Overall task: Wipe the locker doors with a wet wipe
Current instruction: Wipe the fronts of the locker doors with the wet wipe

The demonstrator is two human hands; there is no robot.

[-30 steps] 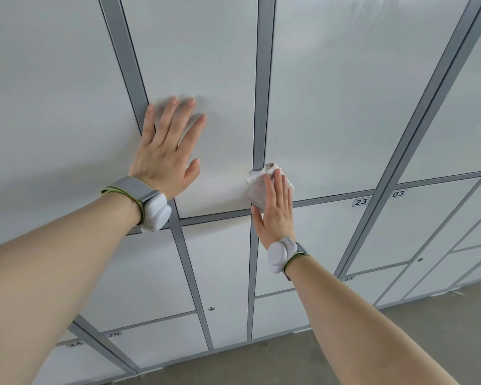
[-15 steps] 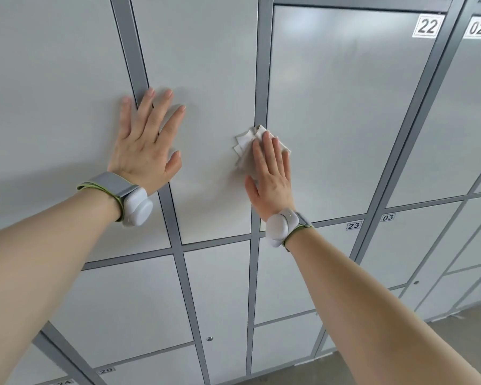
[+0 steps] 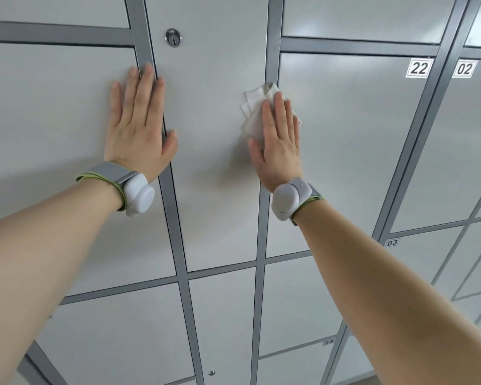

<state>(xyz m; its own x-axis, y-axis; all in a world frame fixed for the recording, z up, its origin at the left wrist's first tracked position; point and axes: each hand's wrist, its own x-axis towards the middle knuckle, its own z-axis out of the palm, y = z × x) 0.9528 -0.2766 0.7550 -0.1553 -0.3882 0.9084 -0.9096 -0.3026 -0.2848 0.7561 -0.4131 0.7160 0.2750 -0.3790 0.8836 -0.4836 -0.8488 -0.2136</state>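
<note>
Right hand (image 3: 278,143), flat with fingers straight, had pushed the wet wipe (image 3: 254,107) from the bottom edge up to the upper right edge of the middle locker door (image 3: 214,151). Left hand (image 3: 139,129), flat and empty, braced higher on its left edge. Likely one upstroke nearly finished.

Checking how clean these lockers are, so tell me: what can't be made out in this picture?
Head view only:
- Wipe: mostly hidden under the right hand, so its underside and any dirt on it are unseen.
- Middle door: wet or dry cannot be told on the pale surface.
- Small label low down: too blurred to read.
- Upper doors: cut off by the top edge.
</note>
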